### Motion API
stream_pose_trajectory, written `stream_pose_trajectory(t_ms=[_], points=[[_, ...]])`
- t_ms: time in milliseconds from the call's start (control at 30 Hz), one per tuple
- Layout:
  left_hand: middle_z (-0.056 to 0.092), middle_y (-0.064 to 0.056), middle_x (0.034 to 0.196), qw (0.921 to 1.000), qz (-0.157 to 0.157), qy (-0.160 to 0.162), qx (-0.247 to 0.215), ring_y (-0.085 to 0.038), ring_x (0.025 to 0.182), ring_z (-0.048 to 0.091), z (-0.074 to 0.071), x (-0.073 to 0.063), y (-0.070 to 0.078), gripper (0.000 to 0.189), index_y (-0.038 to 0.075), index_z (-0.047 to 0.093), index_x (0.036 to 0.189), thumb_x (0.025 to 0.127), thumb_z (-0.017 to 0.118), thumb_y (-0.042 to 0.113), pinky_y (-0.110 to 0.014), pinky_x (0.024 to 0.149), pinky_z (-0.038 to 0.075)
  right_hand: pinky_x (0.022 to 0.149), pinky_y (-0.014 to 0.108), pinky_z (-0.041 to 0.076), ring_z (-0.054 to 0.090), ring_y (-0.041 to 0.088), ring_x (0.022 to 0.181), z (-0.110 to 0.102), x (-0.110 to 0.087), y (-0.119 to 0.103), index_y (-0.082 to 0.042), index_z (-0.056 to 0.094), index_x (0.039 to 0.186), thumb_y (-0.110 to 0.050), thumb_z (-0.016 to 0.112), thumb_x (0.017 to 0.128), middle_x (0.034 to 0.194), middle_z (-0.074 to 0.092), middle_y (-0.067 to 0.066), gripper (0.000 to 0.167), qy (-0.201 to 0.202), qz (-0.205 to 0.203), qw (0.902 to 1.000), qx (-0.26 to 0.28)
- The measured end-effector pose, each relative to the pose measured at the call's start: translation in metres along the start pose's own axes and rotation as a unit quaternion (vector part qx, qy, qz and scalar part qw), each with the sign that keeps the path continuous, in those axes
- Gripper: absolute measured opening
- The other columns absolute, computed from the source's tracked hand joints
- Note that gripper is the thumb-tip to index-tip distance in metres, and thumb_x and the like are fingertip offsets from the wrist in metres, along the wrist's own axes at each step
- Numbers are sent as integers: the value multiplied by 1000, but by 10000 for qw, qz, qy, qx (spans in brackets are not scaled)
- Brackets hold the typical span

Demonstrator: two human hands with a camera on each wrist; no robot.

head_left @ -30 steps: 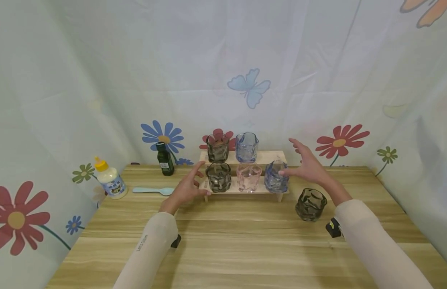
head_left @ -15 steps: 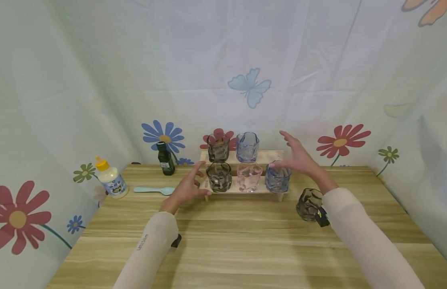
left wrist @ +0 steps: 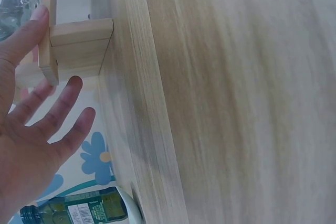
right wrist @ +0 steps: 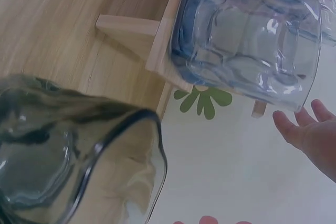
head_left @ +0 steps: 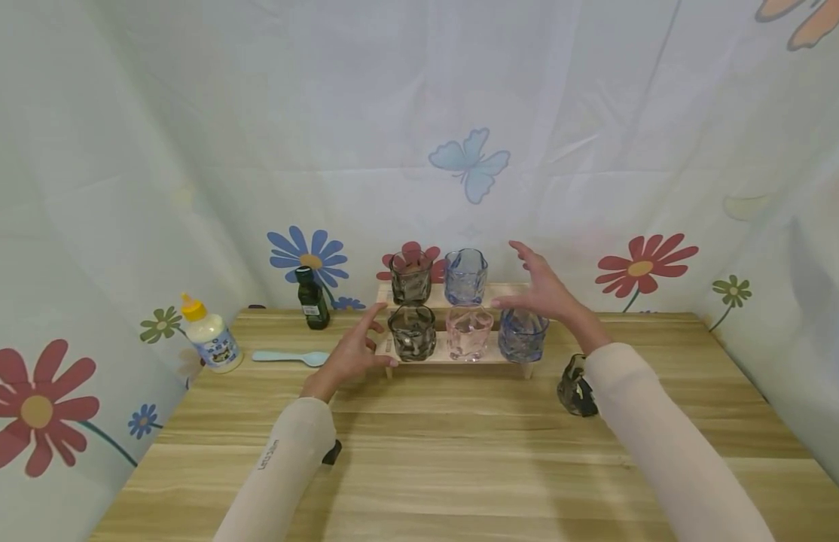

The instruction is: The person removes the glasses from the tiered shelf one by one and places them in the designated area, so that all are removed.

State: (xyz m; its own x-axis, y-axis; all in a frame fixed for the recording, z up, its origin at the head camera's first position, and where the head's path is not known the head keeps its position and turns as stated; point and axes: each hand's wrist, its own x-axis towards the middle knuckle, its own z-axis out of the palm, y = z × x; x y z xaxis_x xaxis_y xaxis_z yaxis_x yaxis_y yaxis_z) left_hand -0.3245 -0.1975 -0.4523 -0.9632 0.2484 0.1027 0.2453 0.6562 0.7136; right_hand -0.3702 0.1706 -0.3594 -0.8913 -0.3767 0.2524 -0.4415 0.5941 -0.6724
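Right hand (head_left: pixel 544 290): fingers extended, empty, near faceted blue glass tumbler (head_left: pixel 523 339). Left hand (head_left: pixel 352 350): fingers splayed, empty, at pale wooden rack (left wrist: pixel 81 51). Head view alone shows yellow-capped white bottle (head_left: pixel 216 345).

Light soft, even | faint shadows on tabletop (head_left: pixel 446 452) | glints on blue glass (right wrist: pixel 247 40) | wrist views hazy

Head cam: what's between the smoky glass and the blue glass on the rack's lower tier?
One pink glass stands between the smoky glass and blue glass, seen in the head view.
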Motion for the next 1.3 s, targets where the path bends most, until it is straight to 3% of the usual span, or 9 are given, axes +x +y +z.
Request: stream_pose_trajectory(t_ms=[733, 1300], points=[[53, -17, 132, 9999, -73, -25, -124, -29, 92, 64, -1, -3, 2, 106, 35, 20, 157, 77, 88, 22, -45, 81, 52, 114, 60, 30, 26, 47, 147, 27, 23, -28, -14, 13, 161, -28, 88, 77, 164, 16, 21, 113, -120, 22, 9996, 269], [53, -15, 133, 9999, -73, -13, -123, -30, 95, 63, -1, -4, 1, 106, 37, 18, 158, 79, 87, 20, -45, 83, 51, 115, 59, 29, 26, 42, 148, 40, 37, -33, -15, 13, 161, -31, 87, 78, 162, 22, 22, 112, -116, 104, 9998, 90]])
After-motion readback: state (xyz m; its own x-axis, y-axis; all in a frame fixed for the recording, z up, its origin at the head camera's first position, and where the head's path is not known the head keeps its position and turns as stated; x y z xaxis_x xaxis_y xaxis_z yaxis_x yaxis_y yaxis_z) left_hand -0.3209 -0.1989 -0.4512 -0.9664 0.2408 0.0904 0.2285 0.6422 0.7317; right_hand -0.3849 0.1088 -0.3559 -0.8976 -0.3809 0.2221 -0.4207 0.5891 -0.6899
